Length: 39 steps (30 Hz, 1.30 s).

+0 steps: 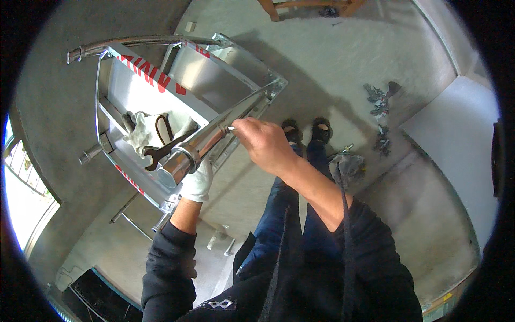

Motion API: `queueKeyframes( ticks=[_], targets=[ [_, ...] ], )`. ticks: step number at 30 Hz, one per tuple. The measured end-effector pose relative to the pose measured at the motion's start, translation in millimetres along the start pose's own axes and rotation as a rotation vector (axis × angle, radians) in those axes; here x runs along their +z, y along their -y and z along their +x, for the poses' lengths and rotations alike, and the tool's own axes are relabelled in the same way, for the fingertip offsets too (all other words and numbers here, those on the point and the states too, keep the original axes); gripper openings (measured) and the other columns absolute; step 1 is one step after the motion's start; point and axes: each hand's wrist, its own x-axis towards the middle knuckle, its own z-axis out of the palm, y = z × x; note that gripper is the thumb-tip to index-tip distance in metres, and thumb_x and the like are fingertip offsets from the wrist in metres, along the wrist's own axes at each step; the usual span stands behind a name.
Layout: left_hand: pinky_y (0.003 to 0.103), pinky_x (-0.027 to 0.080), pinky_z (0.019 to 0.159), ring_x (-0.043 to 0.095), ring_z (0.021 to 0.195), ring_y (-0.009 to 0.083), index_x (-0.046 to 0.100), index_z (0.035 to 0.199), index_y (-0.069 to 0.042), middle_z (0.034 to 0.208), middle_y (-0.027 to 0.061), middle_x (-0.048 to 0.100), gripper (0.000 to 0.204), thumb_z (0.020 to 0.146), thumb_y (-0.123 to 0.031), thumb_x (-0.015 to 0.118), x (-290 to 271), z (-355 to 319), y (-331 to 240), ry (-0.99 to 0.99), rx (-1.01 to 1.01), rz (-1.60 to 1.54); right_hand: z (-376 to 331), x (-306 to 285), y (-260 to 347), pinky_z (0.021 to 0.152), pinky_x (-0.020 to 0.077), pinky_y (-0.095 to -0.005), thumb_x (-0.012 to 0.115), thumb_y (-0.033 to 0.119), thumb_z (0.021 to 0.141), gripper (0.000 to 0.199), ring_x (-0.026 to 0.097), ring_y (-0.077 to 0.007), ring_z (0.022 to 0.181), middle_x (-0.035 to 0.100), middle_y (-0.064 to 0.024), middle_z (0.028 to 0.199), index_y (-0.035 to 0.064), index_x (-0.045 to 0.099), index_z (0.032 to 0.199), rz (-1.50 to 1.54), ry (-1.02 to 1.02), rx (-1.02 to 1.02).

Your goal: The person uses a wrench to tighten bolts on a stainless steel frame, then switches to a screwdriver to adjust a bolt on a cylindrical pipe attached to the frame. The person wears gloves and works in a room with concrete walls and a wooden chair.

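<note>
A shiny metal tube (214,134) runs along the near side of a metal frame with shelves (155,80), its round capped end towards me. My right hand (263,142) is bare and closed, its thumb and fingers pinching a small bolt (230,128) at the tube's side. Under the tube, close to its capped end, is my left hand (197,182) in a white glove; the tube hides its fingers. A dark open-ended wrench (155,155) lies just beyond the tube end, beside crumpled whitish work gloves (142,131) on the frame's shelf.
Red-and-white tape (150,72) marks the frame's edges. On the floor right of my feet are a plastic bag (350,165) and a strip of dark scraps (381,115). A wooden stool (311,4) stands at the far edge, a pale panel (450,134) at the right.
</note>
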Motion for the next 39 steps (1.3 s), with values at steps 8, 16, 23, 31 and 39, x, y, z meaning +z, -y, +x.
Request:
queueKeyframes(
  ticks=[8, 16, 23, 31, 39],
  targets=[
    [0.040, 0.043, 0.092, 0.053, 0.109, 0.0287, 0.045, 0.128, -0.004, 0.118, 0.0164, 0.054, 0.038, 0.092, -0.015, 0.052, -3.8, 0.0, -3.3, -0.090, 0.076, -0.014, 14.1, -8.3, -14.1, 0.061, 0.0513, -0.0383, 0.064, 0.006, 0.080, 0.017, 0.063, -0.0309, 0.073, 0.061, -0.0113, 0.081, 0.0045, 0.055, 0.095, -0.045, 0.026, -0.237],
    [0.036, 0.041, 0.098, 0.052, 0.114, 0.0223, 0.033, 0.138, -0.002, 0.129, 0.0136, 0.050, 0.054, 0.094, -0.026, 0.054, -18.4, 13.0, -36.1, -0.263, 0.043, -0.264, 26.9, -19.9, -20.8, 0.057, 0.0510, -0.0364, 0.060, 0.009, 0.081, 0.012, 0.061, -0.0273, 0.071, 0.055, -0.0088, 0.074, 0.0058, 0.055, 0.090, -0.149, 0.128, -0.379],
    [0.037, 0.041, 0.098, 0.054, 0.112, 0.0227, 0.050, 0.125, -0.001, 0.123, 0.0130, 0.055, 0.040, 0.095, -0.026, 0.053, -13.8, 11.5, -29.6, -0.263, -0.004, -0.320, 26.7, -18.1, -17.4, 0.056, 0.0508, -0.0374, 0.059, 0.009, 0.082, 0.008, 0.062, -0.0280, 0.068, 0.056, -0.0088, 0.071, 0.0057, 0.052, 0.086, -0.118, 0.125, -0.330],
    [0.042, 0.041, 0.094, 0.054, 0.110, 0.0307, 0.048, 0.129, -0.005, 0.118, 0.0172, 0.056, 0.036, 0.097, -0.018, 0.037, 1.1, -0.9, -0.2, -0.093, 0.138, 0.022, 26.4, -18.9, -12.7, 0.055, 0.0508, -0.0386, 0.060, 0.007, 0.082, 0.011, 0.064, -0.0294, 0.069, 0.060, -0.0120, 0.069, 0.0053, 0.049, 0.082, -0.136, 0.141, -0.302],
    [0.033, 0.033, 0.103, 0.052, 0.116, 0.0219, 0.049, 0.129, -0.002, 0.123, 0.0155, 0.055, 0.042, 0.099, -0.030, 0.036, -14.3, 4.5, -23.7, 0.028, -0.109, -0.421, 16.6, -9.9, 9.7, 0.052, 0.0464, -0.0419, 0.059, 0.009, 0.087, 0.012, 0.062, -0.0376, 0.065, 0.058, -0.0201, 0.065, 0.0019, 0.050, 0.083, 0.102, 0.149, 0.056]
  ],
)
